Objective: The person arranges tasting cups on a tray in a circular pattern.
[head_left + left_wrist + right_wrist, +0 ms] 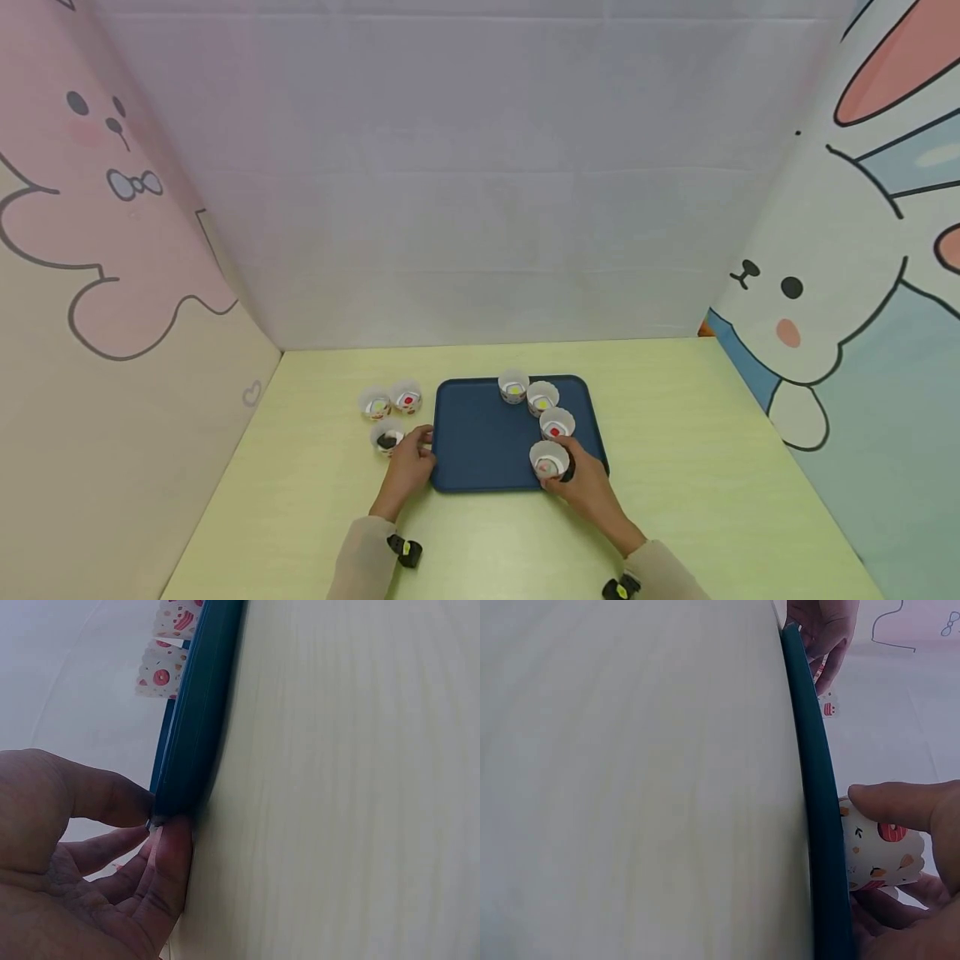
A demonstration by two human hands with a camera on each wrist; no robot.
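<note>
A dark blue tray [487, 442] lies on the table. My left hand [412, 462] pinches its left edge; in the left wrist view the thumb [112, 796] is on the rim and a fingertip [174, 844] sits against the outer side. At the tray's front right, my right hand [588, 483] holds a white paper baking cup [550, 455] with a small pale pinkish piece inside. The right wrist view shows the thumb [892, 801] across the patterned cup [885, 851]. Behind it, a cup with a red piece [557, 422] and two with yellowish pieces [542, 397] curve toward the back.
Left of the tray stand three more paper cups: one with a yellow-green piece [376, 404], one with a red piece [407, 397], and one with a dark piece [387, 437] close to my left hand. A white wall cloth [480, 250] rises behind the pale table [675, 467].
</note>
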